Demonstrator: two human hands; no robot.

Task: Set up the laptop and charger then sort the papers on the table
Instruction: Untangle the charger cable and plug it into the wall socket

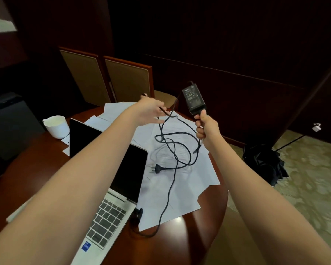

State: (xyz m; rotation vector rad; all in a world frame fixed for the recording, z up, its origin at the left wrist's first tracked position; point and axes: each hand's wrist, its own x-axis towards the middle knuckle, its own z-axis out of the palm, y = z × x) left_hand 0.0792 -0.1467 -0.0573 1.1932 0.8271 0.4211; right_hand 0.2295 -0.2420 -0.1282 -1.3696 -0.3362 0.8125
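An open silver laptop (pixel 111 205) with a dark screen sits on the round wooden table (pixel 203 232). My right hand (pixel 206 127) grips the lower end of the black charger brick (pixel 194 99), held up above the table. My left hand (pixel 149 111) pinches the black cable (pixel 172 150) near the brick. The cable hangs in tangled loops over scattered white papers (pixel 180 188). Its wall plug (pixel 157 168) lies on the papers, and another cable end sits at the laptop's right side (pixel 139 212).
A white mug (pixel 56 126) stands left of the laptop screen. Two padded chairs (pixel 126 79) stand behind the table. A black umbrella (pixel 264 163) lies on the patterned carpet at right. Dark wood panelling fills the background.
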